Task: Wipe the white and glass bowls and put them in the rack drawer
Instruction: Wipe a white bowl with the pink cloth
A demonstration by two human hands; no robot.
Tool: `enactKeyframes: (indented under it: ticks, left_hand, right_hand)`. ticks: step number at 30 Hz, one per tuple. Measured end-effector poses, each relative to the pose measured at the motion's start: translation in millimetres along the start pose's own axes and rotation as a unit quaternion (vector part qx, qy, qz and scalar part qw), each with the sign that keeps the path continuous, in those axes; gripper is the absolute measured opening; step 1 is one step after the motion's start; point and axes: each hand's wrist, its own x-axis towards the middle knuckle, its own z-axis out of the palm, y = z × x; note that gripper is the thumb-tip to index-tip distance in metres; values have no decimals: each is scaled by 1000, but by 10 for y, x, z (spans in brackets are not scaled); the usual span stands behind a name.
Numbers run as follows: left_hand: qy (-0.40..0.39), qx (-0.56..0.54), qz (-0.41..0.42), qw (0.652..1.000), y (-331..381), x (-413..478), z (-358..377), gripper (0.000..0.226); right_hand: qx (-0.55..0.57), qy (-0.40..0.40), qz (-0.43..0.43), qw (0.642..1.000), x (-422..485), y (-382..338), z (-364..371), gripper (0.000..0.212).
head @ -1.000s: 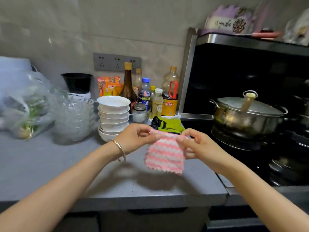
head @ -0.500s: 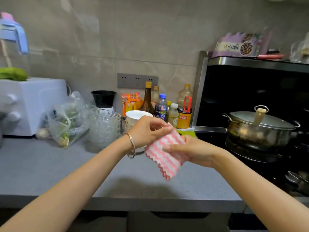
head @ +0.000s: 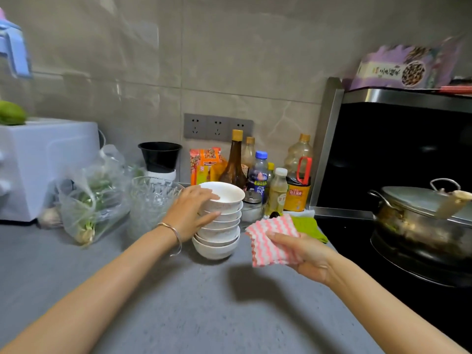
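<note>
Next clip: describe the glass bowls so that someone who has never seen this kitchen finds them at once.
On the grey countertop left of the stove, find the stack of white bowls touched by the left hand. The glass bowls stand just left of it, beside the bag of greens; they alone are faceted clear glass.

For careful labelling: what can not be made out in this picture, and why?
Head view:
Rack drawer: out of frame.
Glass bowls: their number; clear, blurred, partly behind the left hand.
White bowls: whether the left hand grips or only touches the top one.
Cloth: part, under the right hand.
Pot: blurred, cut by the right edge.
</note>
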Motion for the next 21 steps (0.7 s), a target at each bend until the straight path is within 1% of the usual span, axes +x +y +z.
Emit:
enactKeyframes:
  ticks: [2,7,9,10,11,13,14,16,18,21]
  left_hand:
    - [-12,13,6,1000,-54,100,-28,36]
    - [-76,25,24,996,-93,234,-83,30]
    - [-85,22,39,995,-99,245,-81,20]
    - [-81,19,48,995,-111,251,-73,19]
    - [-77,19,55,995,-121,263,-67,26]
    - [-57,14,69,996,-116,297,-70,54]
    - [-38,0,77,996,-102,315,-85,61]
    - [12,-42,82,996,-34,348,-147,53]
    - [45,-107,69,991,68,352,-214,47]
    - [55,-261,45,963,346,237,-253,44]
  right_hand:
    - [-4,-3,2,1000,100,-30,-13,4]
    - [-8,-16,-1,1000,262,-94,-19,8]
    - [-7,-19,-2,1000,297,-99,-22,11]
    - [-9,-21,-2,1000,309,-95,-25,12]
    - [-11,-23,-3,1000,323,-89,-33,13]
    - [-10,-22,-1,1000,322,-78,-55,16]
    - [-7,-19,-3,1000,320,-74,-71,16]
    - [7,-13,-11,1000,281,-92,-99,13]
    - [36,-7,-38,999,221,-144,-137,14]
    - [105,26,-105,989,129,-275,-239,30]
